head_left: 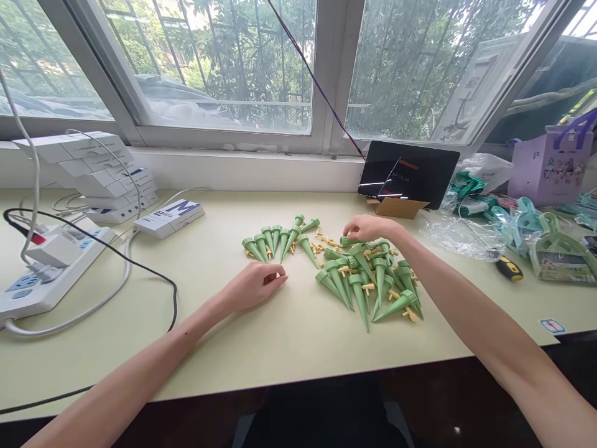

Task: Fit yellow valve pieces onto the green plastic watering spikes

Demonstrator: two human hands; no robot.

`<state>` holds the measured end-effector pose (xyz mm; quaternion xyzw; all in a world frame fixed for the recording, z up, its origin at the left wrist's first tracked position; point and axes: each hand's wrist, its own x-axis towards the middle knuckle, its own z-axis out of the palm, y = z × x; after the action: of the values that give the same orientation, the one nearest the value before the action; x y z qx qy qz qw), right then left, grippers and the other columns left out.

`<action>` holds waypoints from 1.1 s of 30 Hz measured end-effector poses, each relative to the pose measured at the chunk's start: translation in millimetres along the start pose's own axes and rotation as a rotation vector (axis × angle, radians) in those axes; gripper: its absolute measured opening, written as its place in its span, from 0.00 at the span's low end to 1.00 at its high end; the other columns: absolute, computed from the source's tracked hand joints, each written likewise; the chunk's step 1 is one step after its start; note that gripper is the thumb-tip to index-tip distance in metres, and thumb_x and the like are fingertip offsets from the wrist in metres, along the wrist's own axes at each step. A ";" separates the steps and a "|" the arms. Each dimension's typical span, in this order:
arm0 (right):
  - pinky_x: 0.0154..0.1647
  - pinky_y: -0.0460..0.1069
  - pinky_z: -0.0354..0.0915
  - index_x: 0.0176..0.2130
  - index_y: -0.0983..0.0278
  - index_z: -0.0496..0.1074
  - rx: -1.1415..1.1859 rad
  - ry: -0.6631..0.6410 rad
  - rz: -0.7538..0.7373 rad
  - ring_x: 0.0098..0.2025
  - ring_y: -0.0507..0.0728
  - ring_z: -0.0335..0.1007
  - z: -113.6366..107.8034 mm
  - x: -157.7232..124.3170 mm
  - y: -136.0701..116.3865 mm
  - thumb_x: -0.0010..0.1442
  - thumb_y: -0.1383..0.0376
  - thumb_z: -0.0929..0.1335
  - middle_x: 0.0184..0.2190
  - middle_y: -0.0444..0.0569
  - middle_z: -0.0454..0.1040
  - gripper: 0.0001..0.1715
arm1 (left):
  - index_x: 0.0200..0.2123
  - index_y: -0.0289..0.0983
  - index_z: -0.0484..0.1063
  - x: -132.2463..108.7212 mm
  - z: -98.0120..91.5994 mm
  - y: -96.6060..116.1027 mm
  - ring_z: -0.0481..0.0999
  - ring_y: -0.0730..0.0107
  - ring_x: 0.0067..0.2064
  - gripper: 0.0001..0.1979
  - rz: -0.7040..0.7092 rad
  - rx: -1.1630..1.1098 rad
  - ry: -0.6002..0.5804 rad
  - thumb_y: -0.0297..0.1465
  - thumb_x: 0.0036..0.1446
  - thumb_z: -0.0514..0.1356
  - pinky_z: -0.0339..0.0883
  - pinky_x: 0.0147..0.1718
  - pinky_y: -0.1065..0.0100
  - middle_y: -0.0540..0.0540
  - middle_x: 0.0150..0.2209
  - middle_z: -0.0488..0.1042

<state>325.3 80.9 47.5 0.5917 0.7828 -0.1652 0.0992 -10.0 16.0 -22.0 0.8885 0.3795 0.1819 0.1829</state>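
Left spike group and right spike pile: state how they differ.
The left group is smaller; the right pile has far more spikes. The left group spreads loosely; the right pile is heaped. The right hand is at the right pile; the left hand is near the left group. Both include yellow pieces.

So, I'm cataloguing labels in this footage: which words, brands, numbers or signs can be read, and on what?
"00:19:00", faint and not certain, on the glossy black screen.
"M", or a blue mark shaped like it, on the flat white cardboard box.
Too small or blurred: print on the stacked white cardboard boxes and the small blue-and-red sticker.
None discernible on the green plastic spikes.
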 end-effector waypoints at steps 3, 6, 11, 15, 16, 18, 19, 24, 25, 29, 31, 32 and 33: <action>0.39 0.45 0.63 0.53 0.61 0.76 0.027 0.008 -0.005 0.47 0.57 0.73 1.0 -0.6 1.1 0.63 0.61 0.65 0.51 0.50 0.77 0.21 | 0.32 0.37 0.75 -0.2 -0.1 -0.6 0.63 0.75 0.23 0.13 0.007 0.008 -0.001 0.35 0.65 0.54 0.55 0.27 0.71 0.52 0.21 0.68; 0.33 0.46 0.59 0.44 0.62 0.79 0.030 0.014 -0.021 0.37 0.55 0.70 2.5 -1.8 1.3 0.65 0.59 0.63 0.40 0.49 0.79 0.17 | 0.32 0.37 0.75 -0.6 -0.1 -0.4 0.63 0.75 0.23 0.13 0.010 0.010 0.000 0.35 0.65 0.54 0.55 0.27 0.71 0.52 0.21 0.68; 0.27 0.48 0.48 0.25 0.62 0.69 0.016 0.011 -0.033 0.23 0.51 0.52 5.8 -2.6 0.2 0.66 0.56 0.62 0.21 0.42 0.60 0.22 | 0.32 0.37 0.75 0.0 0.1 0.6 0.63 0.75 0.23 0.13 0.008 0.012 0.002 0.35 0.65 0.54 0.55 0.27 0.71 0.52 0.21 0.68; 0.27 0.48 0.45 0.22 0.62 0.64 0.033 0.004 -0.025 0.23 0.50 0.47 7.1 -2.8 -0.5 0.66 0.56 0.63 0.20 0.41 0.54 0.23 | 0.32 0.37 0.75 -0.4 -0.4 1.2 0.63 0.75 0.23 0.13 0.007 0.014 -0.002 0.35 0.64 0.54 0.55 0.27 0.71 0.52 0.21 0.68; 0.27 0.48 0.45 0.22 0.62 0.65 0.032 0.004 -0.024 0.23 0.51 0.47 7.1 -3.2 -0.6 0.66 0.56 0.62 0.20 0.41 0.55 0.23 | 0.32 0.37 0.75 -0.6 -0.5 1.5 0.64 0.75 0.23 0.13 0.008 0.015 0.000 0.35 0.64 0.54 0.55 0.27 0.71 0.52 0.21 0.68; 0.27 0.48 0.47 0.24 0.62 0.69 0.031 0.011 -0.022 0.23 0.51 0.51 6.3 -5.1 -1.5 0.66 0.56 0.62 0.21 0.42 0.60 0.22 | 0.32 0.37 0.75 -0.8 -0.6 2.3 0.64 0.75 0.23 0.13 0.010 0.017 0.000 0.35 0.64 0.54 0.55 0.27 0.71 0.52 0.21 0.69; 0.27 0.48 0.49 0.25 0.62 0.71 0.031 0.024 -0.021 0.24 0.52 0.55 5.5 -6.8 -2.8 0.66 0.56 0.62 0.22 0.43 0.64 0.22 | 0.32 0.37 0.75 -0.9 -0.6 2.7 0.64 0.75 0.23 0.13 0.012 0.017 0.000 0.35 0.64 0.54 0.55 0.27 0.71 0.52 0.21 0.69; 0.34 0.46 0.58 0.38 0.63 0.78 0.054 0.229 -0.065 0.38 0.55 0.69 -1.1 -20.8 -25.3 0.67 0.60 0.63 0.40 0.51 0.78 0.16 | 0.32 0.37 0.75 -0.6 0.0 4.1 0.64 0.75 0.23 0.13 0.012 0.007 -0.002 0.34 0.64 0.54 0.56 0.27 0.71 0.52 0.21 0.69; 0.36 0.46 0.59 0.39 0.63 0.78 0.054 0.262 -0.094 0.40 0.55 0.70 -1.9 -22.8 -33.2 0.67 0.60 0.63 0.41 0.51 0.78 0.16 | 0.32 0.37 0.75 -0.6 0.1 4.2 0.64 0.75 0.23 0.13 0.011 0.007 -0.001 0.34 0.64 0.54 0.56 0.27 0.71 0.52 0.21 0.69; 0.39 0.46 0.61 0.46 0.65 0.77 0.029 0.336 -0.194 0.42 0.56 0.72 1.7 -18.2 -68.4 0.67 0.60 0.63 0.42 0.53 0.79 0.16 | 0.31 0.36 0.75 -0.9 0.5 4.1 0.63 0.75 0.23 0.13 0.013 0.008 0.009 0.34 0.64 0.54 0.55 0.27 0.72 0.52 0.21 0.68; 0.39 0.47 0.61 0.50 0.65 0.74 -0.011 0.329 -0.196 0.44 0.57 0.73 6.9 -8.8 -84.2 0.66 0.61 0.64 0.44 0.55 0.79 0.17 | 0.30 0.36 0.75 -1.0 0.7 3.9 0.62 0.76 0.23 0.13 0.025 0.007 0.020 0.34 0.64 0.54 0.55 0.26 0.72 0.52 0.20 0.68; 0.39 0.47 0.62 0.52 0.64 0.74 -0.036 0.325 -0.181 0.46 0.58 0.73 9.7 -3.3 -91.1 0.66 0.61 0.64 0.46 0.55 0.78 0.18 | 0.30 0.36 0.75 -1.0 0.8 3.8 0.61 0.76 0.23 0.13 0.032 0.006 0.025 0.33 0.64 0.54 0.55 0.26 0.71 0.52 0.20 0.67; 0.39 0.47 0.62 0.52 0.63 0.74 -0.058 0.319 -0.150 0.47 0.59 0.73 12.3 2.2 -97.3 0.66 0.62 0.64 0.48 0.56 0.78 0.17 | 0.30 0.36 0.75 -0.9 1.0 3.6 0.61 0.76 0.22 0.13 0.036 0.006 0.029 0.33 0.64 0.54 0.55 0.26 0.71 0.52 0.20 0.67</action>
<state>230.9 54.3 49.0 0.5472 0.8350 -0.0534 -0.0219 -8.0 12.8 -21.4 0.8930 0.3666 0.1967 0.1714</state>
